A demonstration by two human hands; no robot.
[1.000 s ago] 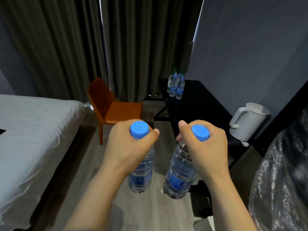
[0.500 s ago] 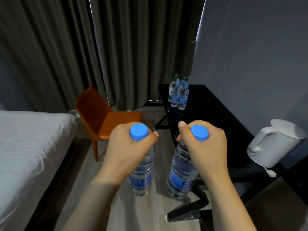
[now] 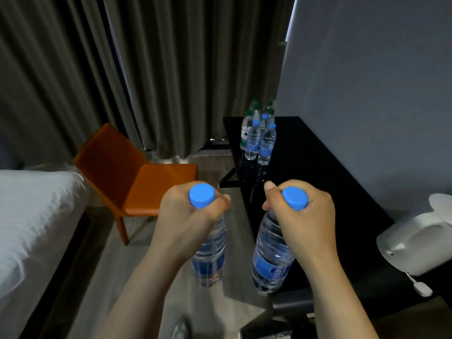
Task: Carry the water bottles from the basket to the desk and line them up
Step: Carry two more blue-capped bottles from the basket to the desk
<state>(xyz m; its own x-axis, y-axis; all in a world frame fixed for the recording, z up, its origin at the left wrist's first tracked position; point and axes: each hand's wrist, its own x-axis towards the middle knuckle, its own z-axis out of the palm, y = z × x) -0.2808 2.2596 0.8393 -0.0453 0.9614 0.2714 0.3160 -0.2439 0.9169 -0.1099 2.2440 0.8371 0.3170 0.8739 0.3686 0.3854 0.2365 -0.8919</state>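
Left hand (image 3: pixel 188 216) gripping neck of clear blue-capped plastic bottle (image 3: pixel 210 255); right hand (image 3: pixel 303 216) gripping its twin (image 3: pixel 271 260). Black desk (image 3: pixel 318 172) at 1 o'clock.

A desk (image 3: pixel 318 167) runs along the wall on the right. A cluster of bottles (image 3: pixel 259 135) stands at its far end, a kettle (image 3: pixel 415 243) at its near end. Left of the desk sits a chair (image 3: pixel 137 177), then a bed (image 3: pixel 34 221) farther left. Curtains (image 3: pixel 146 69) hang behind.
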